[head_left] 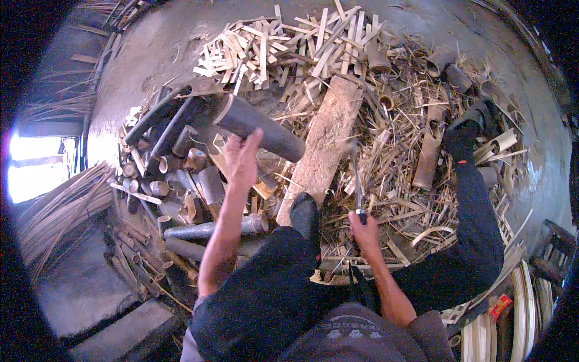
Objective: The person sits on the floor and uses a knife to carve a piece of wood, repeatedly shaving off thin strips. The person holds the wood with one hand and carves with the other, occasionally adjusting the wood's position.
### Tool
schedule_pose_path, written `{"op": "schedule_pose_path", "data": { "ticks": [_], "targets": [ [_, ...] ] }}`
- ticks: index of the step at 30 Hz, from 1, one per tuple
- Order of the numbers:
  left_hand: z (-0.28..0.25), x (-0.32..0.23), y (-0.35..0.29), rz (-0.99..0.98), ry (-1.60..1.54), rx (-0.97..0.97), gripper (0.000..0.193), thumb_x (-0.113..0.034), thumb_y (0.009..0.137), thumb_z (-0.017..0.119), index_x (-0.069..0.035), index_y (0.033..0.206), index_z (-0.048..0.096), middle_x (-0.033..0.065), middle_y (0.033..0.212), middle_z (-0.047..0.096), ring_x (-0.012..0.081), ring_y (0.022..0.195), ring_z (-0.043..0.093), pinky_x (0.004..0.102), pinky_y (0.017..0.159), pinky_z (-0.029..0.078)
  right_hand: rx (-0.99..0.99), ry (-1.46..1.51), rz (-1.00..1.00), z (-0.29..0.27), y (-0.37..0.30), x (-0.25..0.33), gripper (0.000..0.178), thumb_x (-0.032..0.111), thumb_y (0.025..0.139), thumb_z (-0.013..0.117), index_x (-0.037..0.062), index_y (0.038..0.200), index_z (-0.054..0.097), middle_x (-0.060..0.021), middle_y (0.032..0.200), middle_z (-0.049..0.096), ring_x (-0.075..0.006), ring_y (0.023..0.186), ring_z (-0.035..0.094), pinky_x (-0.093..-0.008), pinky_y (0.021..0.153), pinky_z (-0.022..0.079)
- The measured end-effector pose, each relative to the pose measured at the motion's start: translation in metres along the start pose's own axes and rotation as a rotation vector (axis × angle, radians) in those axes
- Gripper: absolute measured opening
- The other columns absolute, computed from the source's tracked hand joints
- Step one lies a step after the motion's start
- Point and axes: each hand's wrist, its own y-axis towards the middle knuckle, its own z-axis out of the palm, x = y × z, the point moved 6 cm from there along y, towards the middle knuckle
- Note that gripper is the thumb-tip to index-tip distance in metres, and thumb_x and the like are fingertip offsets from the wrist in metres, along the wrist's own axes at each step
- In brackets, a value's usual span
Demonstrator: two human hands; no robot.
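My left hand (242,160) grips a split length of dark bamboo (268,131) by its near edge. The piece is raised and tilted, its right end close to a rough wooden plank (325,136) on the ground. My right hand (365,233) is closed round the handle of a knife (359,187). Its blade points away from me, to the right of the plank, and the tip is blurred. My left foot (304,214) rests on the near end of the plank.
Pale split bamboo strips (262,51) are heaped at the far side. Shavings and offcuts (392,157) cover the ground to the right. Several bamboo tubes (211,228) lie at the left. Long bundled strips (60,211) stand farther left. My right leg (476,223) stretches along the right.
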Motion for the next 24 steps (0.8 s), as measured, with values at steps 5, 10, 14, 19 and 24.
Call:
{"op": "schedule_pose_path", "data": {
  "ticks": [5,10,14,19,24],
  "targets": [
    [0.041,0.053,-0.03,0.138,0.124,0.064,0.021,-0.014,0.083,0.07,-0.002,0.1,0.065,0.0016,0.088,0.067,0.009,0.079,0.057,0.0259,0.074,0.046,-0.025,-0.141,-0.243,-0.042,-0.031,0.083,0.036,0.028,0.089,0.061,0.0011,0.111,0.055,-0.0061,0.082,0.06,-0.0173,0.067,0.056,-0.0313,0.066,0.045],
    [0.045,0.069,-0.027,0.232,0.233,0.011,0.022,-0.018,0.08,0.074,0.0,0.09,0.066,0.0039,0.072,0.065,0.0073,0.065,0.056,0.0254,0.061,0.046,0.002,-0.244,-0.502,-0.029,-0.063,0.176,0.049,0.02,0.092,0.053,0.0016,0.136,0.038,-0.004,0.084,0.06,-0.0154,0.066,0.055,-0.0292,0.065,0.048],
    [0.062,0.062,-0.033,0.156,0.5,0.099,0.023,-0.017,0.079,0.074,0.0,0.093,0.066,0.0085,0.074,0.067,0.0102,0.065,0.059,0.0268,0.061,0.047,0.203,-0.022,-0.378,0.0,-0.071,0.213,0.048,0.018,0.095,0.048,0.002,0.138,0.035,-0.0016,0.076,0.053,-0.009,0.06,0.051,-0.0246,0.055,0.044],
    [0.081,0.033,-0.048,0.302,0.428,0.191,0.023,-0.012,0.08,0.07,-0.003,0.1,0.066,0.0118,0.081,0.069,0.0138,0.071,0.064,0.0291,0.063,0.051,0.257,-0.054,-0.424,0.033,-0.05,0.223,0.026,0.022,0.097,0.045,0.0037,0.114,0.05,-0.0019,0.067,0.05,-0.0092,0.057,0.048,-0.0262,0.051,0.04],
    [0.084,0.049,-0.047,0.29,0.391,0.206,0.018,-0.01,0.079,0.069,-0.003,0.095,0.063,0.0151,0.075,0.065,0.0211,0.062,0.062,0.0321,0.058,0.048,0.329,-0.023,-0.387,0.047,-0.043,0.221,0.025,0.028,0.099,0.041,0.0065,0.107,0.051,0.0006,0.063,0.047,-0.0087,0.05,0.045,-0.0274,0.046,0.038]
  ]
}}
